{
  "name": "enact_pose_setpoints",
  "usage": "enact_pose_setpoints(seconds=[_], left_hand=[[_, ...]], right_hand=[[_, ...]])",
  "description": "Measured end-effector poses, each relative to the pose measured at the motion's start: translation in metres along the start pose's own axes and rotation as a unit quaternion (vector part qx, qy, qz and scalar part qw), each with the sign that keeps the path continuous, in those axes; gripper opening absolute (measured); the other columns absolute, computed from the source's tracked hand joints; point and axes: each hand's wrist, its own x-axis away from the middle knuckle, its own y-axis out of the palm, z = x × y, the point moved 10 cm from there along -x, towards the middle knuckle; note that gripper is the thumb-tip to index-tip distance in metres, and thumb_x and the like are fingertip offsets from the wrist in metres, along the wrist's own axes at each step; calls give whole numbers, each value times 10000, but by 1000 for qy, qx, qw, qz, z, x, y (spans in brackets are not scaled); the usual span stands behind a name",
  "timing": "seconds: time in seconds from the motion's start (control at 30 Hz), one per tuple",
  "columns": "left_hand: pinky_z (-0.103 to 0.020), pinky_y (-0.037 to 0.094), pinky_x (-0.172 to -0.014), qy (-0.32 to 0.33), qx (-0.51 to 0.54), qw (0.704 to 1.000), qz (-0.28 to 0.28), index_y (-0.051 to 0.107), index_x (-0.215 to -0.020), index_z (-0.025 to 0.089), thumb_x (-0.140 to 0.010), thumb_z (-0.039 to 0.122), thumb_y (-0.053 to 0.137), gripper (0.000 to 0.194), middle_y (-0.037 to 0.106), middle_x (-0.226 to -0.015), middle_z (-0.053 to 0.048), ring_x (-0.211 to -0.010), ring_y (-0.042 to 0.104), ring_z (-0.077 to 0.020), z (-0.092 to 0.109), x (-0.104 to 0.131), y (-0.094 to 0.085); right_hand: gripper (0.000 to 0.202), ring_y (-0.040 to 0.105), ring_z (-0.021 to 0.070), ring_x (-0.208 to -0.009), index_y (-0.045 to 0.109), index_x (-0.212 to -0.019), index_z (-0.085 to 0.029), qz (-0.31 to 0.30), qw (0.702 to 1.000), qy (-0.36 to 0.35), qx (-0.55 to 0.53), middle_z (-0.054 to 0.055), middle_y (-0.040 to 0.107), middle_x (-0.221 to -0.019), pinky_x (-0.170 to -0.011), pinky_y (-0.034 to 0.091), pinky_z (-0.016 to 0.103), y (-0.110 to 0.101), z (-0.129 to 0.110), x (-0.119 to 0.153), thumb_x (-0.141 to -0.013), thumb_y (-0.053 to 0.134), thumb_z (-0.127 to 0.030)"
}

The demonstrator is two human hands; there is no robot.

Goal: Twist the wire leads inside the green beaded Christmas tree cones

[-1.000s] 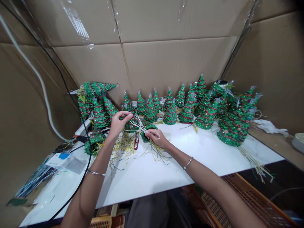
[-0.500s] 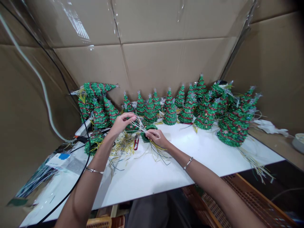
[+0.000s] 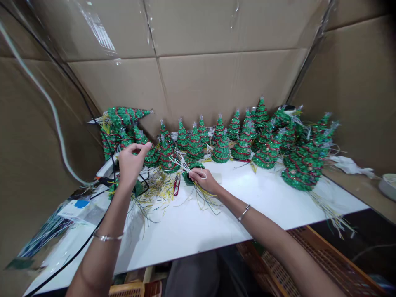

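My right hand (image 3: 204, 180) is closed on a bundle of thin strands (image 3: 181, 162). White ends fan out to the upper left of its fingers, while yellow and dark green ends trail below the palm. Just behind those fingers lies a green beaded tree (image 3: 187, 178), its dark hollow base partly hidden. My left hand (image 3: 132, 163) is raised to the left, apart from the bundle, with thumb and forefinger pinched together. Anything between those fingertips is too small to make out. Red-handled thread snips (image 3: 176, 185) lie on the white table between the hands.
Several green beaded trees (image 3: 220, 144) with red garlands stand along the cardboard wall (image 3: 198, 82). Yellow clippings (image 3: 161, 187) are scattered left of the snips. A black cable (image 3: 93, 235) crosses at the left. An orange-brown basket (image 3: 328, 260) sits below the table's right edge.
My left hand has moved away from the white strands, left and slightly toward me, fingers still pinched. The right hand keeps its hold in nearly the same place.
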Motion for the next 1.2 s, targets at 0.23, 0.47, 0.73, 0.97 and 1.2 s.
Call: enact_pose_setpoints(seconds=[0.23,0.47,0.73,0.97,1.2], left_hand=[[-238,436,-641,230,-84,959,-145,670,-984,201,-923,293,557,158,693,-820,-13,-638,587,-118,99,124,48],[-296,485,-783,146,-6,965,-217,684,-970,200,-918,229,550,146,702,-925,-51,-854,645,-190,73,136,126],[-232,452,-521,-120,245,952,-136,681,-805,168,-799,370,694,203,619,-604,12,-507,545,-114,7,106,120],[-200,356,-436,-196,302,927,-103,686,-799,152,-717,378,752,249,558,-529,40,-436,457,-77,-14,106,116],[-178,298,-415,-199,335,921,-21,663,-750,138,-675,390,777,287,641,-658,4,-449,452,-49,-22,87,89]], right_hand=[[295,517,121,-634,632,-797,-167,8,999,-25,20,-2,585,-714,-642,403,231,4,-2,1,-948,466,-359],[137,530,168,-673,614,-712,-169,45,997,-42,37,25,617,-694,-642,427,264,-2,5,-1,-785,506,-210],[345,494,119,-612,612,-819,-174,-13,1000,-12,4,-14,535,-670,-608,384,233,6,-7,1,-990,425,-407],[371,486,114,-597,580,-753,-175,7,998,-34,48,-19,517,-644,-614,370,232,5,-12,0,-1003,417,-395],[351,491,114,-599,588,-773,-176,10,998,-29,47,-14,532,-660,-621,377,233,6,-10,2,-1001,420,-384]])
